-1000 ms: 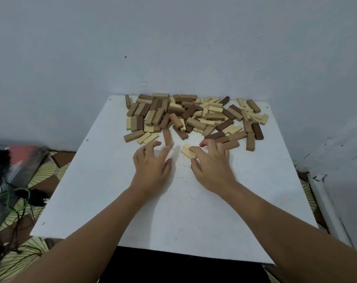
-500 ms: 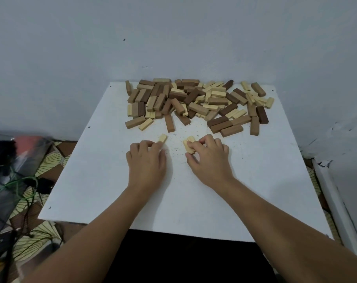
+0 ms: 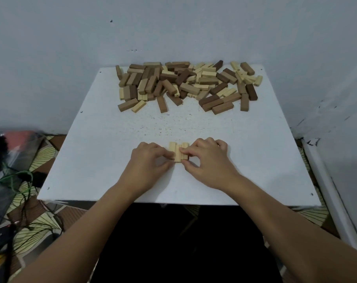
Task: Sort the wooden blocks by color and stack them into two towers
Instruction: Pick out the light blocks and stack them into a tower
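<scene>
White table (image 3: 104, 160): mixed block pile (image 3: 185, 84) along far edge; three pale blocks (image 3: 178, 151) side by side near front edge.

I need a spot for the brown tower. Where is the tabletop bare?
Bare: between the left hand and the table's left edge, and likewise right of the right hand. Crowded: the block pile along the wall.

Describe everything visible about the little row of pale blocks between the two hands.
The row of pale blocks looks to be three light, cream-coloured wooden bars lying flat side by side, long sides touching, ends pointing toward and away from the person. It sits on the white table, near the front edge, well apart from the mixed pile. The left hand pinches its left side; the right hand pinches its right side.
</scene>
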Demonstrator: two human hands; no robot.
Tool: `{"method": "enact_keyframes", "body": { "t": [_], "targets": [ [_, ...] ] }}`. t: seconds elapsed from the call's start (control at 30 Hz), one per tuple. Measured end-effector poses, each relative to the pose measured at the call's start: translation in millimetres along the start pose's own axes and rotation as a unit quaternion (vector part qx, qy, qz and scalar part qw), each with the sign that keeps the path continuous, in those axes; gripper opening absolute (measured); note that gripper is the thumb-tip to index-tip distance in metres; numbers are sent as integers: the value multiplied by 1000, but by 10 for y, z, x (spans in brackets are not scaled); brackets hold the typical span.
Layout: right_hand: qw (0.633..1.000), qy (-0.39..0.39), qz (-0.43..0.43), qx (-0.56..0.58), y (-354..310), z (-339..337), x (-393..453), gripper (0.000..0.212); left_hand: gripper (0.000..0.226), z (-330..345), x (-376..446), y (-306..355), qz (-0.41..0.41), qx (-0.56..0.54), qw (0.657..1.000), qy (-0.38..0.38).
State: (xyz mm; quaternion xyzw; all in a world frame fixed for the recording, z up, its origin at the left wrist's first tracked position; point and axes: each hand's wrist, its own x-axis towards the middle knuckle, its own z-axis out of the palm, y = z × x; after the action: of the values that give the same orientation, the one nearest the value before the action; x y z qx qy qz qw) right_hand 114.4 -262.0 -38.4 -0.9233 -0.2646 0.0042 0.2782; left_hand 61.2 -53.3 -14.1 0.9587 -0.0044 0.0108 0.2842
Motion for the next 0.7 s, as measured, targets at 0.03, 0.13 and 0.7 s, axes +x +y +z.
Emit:
{"method": "enact_keyframes", "body": {
  "t": [0.03, 0.13, 0.7],
  "targets": [
    [1000, -8, -5, 7, 6, -33, -44, 33, 21, -42, -42, 1, 4, -9, 1000, -15],
    [997, -42, 17, 55, 45, -177, -67, 55, 44, -191, -58, 17, -12, -72, 996, -53],
    [994, -86, 50, 32, 119, -253, 131, 62, 61, -167, 256, -88, -43, -114, 987, -101]
  ]
}}
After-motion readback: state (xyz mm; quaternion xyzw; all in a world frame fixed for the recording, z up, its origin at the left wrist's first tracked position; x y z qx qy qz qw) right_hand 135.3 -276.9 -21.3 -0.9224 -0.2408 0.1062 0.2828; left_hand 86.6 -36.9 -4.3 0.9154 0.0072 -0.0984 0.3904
